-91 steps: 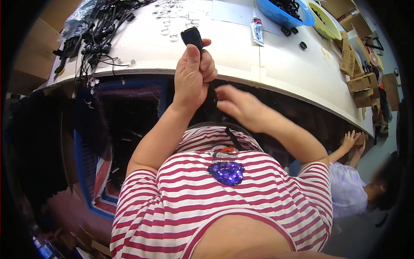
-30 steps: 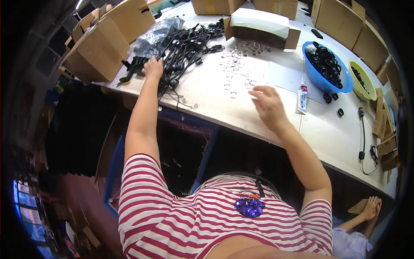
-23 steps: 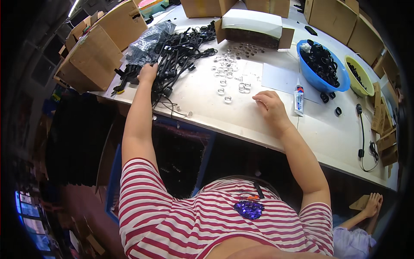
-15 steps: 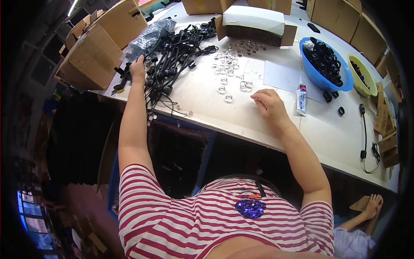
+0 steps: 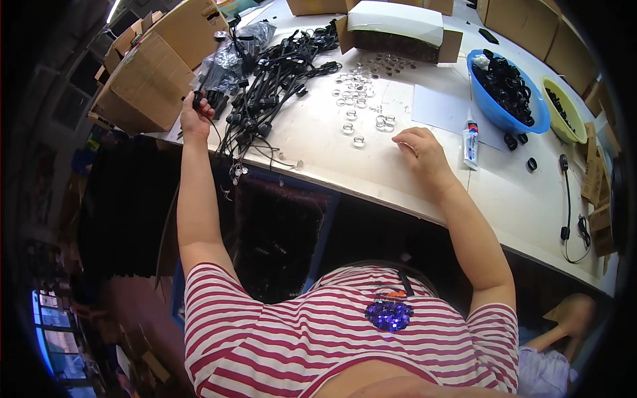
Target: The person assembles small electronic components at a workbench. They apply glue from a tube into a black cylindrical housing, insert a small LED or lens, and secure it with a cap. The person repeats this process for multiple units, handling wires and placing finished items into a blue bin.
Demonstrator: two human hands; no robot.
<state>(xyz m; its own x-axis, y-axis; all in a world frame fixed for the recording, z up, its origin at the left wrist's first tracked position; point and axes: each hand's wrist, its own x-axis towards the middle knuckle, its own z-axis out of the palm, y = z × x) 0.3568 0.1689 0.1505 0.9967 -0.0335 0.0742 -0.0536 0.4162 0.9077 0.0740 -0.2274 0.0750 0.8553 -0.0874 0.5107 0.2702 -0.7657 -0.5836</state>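
At the left table edge, my left hand (image 5: 195, 122) is closed around a black cable (image 5: 216, 131) with a dark fitting at its end, next to a tangled pile of black cables (image 5: 269, 89). Some thin cable ends hang over the front edge. My right hand (image 5: 426, 158) rests at the front of the table, its fingers loosely bent and the thumb apart, with nothing in it. Just beyond its fingertips lie clear round lens-like pieces (image 5: 359, 141), scattered back toward an open carton. A white and blue tube (image 5: 470, 144) lies to its right.
A blue basin (image 5: 545, 122) of black ring-like parts and a yellow-green basin (image 5: 579, 136) stand at the right. Behind the lenses is an open white-flapped carton (image 5: 396, 23). A brown box (image 5: 142, 83) and clear plastic bag (image 5: 222, 69) flank the left. Another person's arm (image 5: 561, 335) shows lower right.
My left hand has drawn back toward me and slightly left, and turned upward, with the cable now in its grip. My right hand has hardly moved.
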